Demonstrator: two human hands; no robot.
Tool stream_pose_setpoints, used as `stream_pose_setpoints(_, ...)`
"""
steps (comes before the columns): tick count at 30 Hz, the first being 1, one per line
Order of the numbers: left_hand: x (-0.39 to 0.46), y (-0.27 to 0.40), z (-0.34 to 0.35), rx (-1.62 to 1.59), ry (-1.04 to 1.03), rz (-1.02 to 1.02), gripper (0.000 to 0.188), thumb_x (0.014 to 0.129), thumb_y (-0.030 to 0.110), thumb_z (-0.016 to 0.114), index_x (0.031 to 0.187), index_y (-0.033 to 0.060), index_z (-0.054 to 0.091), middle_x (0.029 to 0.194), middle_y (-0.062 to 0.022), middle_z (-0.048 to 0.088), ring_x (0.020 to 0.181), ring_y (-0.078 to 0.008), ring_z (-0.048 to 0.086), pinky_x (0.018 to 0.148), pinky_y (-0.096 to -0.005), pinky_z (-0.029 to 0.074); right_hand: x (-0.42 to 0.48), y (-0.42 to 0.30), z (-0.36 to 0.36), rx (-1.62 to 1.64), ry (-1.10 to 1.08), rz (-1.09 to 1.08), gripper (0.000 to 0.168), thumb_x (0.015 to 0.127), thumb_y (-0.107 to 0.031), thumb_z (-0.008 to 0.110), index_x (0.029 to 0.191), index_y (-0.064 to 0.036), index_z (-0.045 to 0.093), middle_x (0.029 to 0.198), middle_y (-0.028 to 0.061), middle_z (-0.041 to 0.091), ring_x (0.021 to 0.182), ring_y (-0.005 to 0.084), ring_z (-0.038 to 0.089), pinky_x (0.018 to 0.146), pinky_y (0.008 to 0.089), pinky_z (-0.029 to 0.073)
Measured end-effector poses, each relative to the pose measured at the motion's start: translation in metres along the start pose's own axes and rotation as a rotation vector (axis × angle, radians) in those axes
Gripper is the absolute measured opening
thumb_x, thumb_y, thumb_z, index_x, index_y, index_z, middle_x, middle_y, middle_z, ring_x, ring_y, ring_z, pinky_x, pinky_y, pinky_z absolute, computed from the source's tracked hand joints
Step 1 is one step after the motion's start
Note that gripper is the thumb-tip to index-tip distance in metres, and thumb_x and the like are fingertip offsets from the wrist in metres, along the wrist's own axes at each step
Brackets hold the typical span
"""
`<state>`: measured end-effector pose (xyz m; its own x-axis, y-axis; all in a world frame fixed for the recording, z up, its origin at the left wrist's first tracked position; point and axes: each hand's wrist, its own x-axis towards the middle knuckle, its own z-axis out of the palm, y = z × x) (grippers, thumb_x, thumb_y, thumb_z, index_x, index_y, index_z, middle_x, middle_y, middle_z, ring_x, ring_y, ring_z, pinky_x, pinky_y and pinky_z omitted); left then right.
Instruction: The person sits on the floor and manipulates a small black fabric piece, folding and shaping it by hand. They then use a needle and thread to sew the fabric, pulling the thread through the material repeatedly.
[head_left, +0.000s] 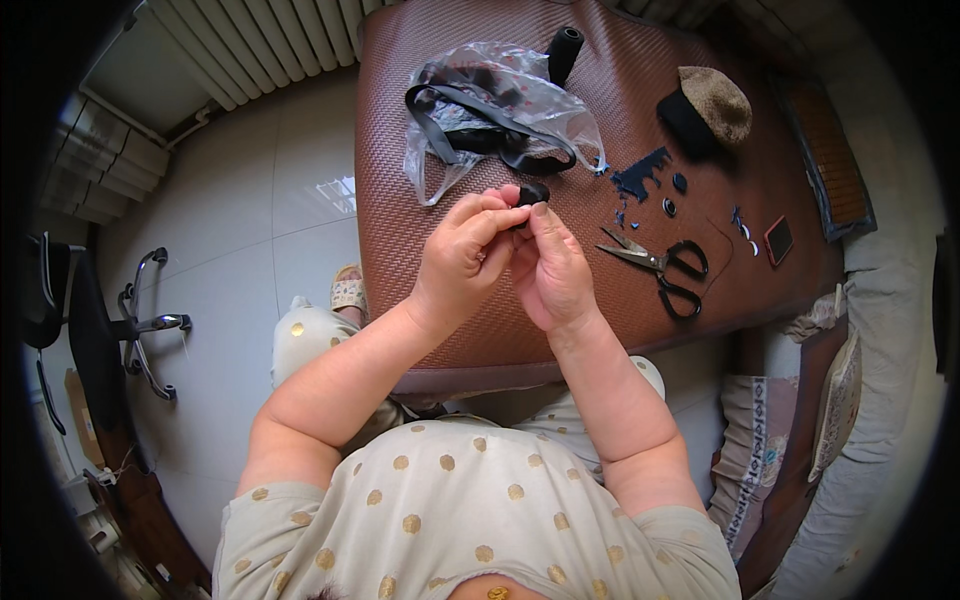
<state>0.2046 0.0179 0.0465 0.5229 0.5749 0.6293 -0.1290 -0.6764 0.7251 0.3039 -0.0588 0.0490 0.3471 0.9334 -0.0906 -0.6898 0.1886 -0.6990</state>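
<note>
My left hand (469, 244) and my right hand (553, 262) meet above the brown woven mat (465, 330), fingertips together on a small piece of black material (533, 194). Fingers cover part of it. Just beyond lies a clear plastic bag (551, 109) with black ribbon (480, 114) over it and dark items inside. Black-handled scissors (660, 262) rest slightly apart to the right of my hands. Ragged dark blue fabric scraps (641, 174), a small dark blue piece (679, 182) and a round dark piece with a pale ring (669, 208) lie above the scissors.
A black spool or roll (565, 56) stands behind the bag. At the right are a brown and black cap (705, 112), a red-edged phone (778, 241), white curved slivers (751, 241) and a framed woven panel (823, 150). A wheeled chair base (142, 322) stands on the left floor.
</note>
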Motion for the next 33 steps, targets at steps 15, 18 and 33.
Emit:
stream_pose_setpoints(15, -0.001, 0.004, -0.048, -1.043, -0.494, -0.6, 0.047, 0.093, 0.014, 0.057, 0.136, 0.0021, 0.042, 0.129, -0.009, 0.048, 0.092, -0.0134, 0.059, 0.078, -0.0263, 0.05, -0.019, -0.008, 0.0, -0.424, -0.329, 0.032, 0.027, 0.101, -0.025, 0.04, 0.092, -0.004, 0.053, 0.078, -0.0011, 0.051, 0.071, 0.0064, 0.046, 0.067, 0.0212, 0.04)
stream_pose_setpoints(18, -0.001, 0.007, -0.055, -1.094, -0.581, -0.671, 0.053, 0.092, 0.017, 0.058, 0.139, 0.0019, 0.037, 0.141, -0.0122, 0.039, 0.099, -0.0144, 0.058, 0.081, -0.0267, 0.051, -0.022, -0.008, 0.004, -0.377, -0.36, 0.07, 0.026, 0.101, -0.024, 0.04, 0.092, -0.004, 0.053, 0.078, -0.0007, 0.051, 0.071, 0.007, 0.046, 0.066, 0.0217, 0.04)
stream_pose_setpoints(33, -0.009, 0.007, -0.053, -0.967, -0.501, -0.36, 0.035, 0.092, 0.019, 0.058, 0.123, 0.0024, 0.052, 0.135, -0.0186, 0.046, 0.126, -0.0267, 0.044, 0.104, -0.04, 0.036, -0.025, -0.019, 0.007, -0.673, -0.484, 0.045, 0.019, 0.097, -0.015, 0.043, 0.098, 0.0, 0.055, 0.076, 0.0009, 0.053, 0.066, 0.0112, 0.048, 0.058, 0.0261, 0.041)
